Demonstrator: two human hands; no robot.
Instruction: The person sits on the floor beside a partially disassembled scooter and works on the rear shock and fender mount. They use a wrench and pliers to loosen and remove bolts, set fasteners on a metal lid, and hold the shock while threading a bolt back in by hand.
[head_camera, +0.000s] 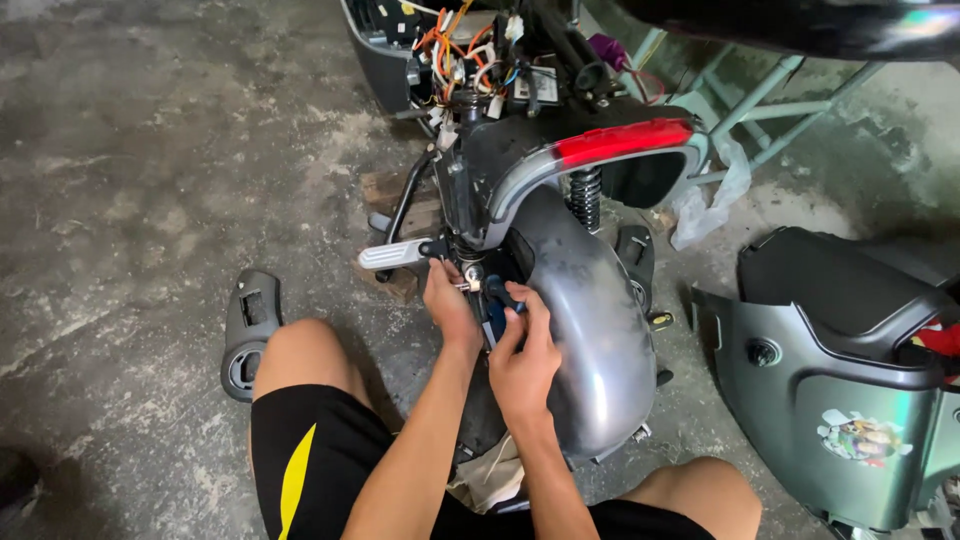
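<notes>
Scooter rear end (575, 250), seen from above and behind, stands on a grey concrete floor (150, 150) with its grey rear mudguard (595, 330) between the person's bare knees. Left hand (448, 305) is curled around a small metal fitting (468, 284) at the wheel hub, just under a silver footpeg (392, 254). Right hand (522, 355) grips a dark blue-handled tool (497, 296) pointed at that same fitting, the two hands almost touching. Above, a red tail light (622, 141) and loose coloured wiring (460, 50) show. A detached grey body panel (245, 335) lies to the left; another scooter section (835, 380) stands to the right.
</notes>
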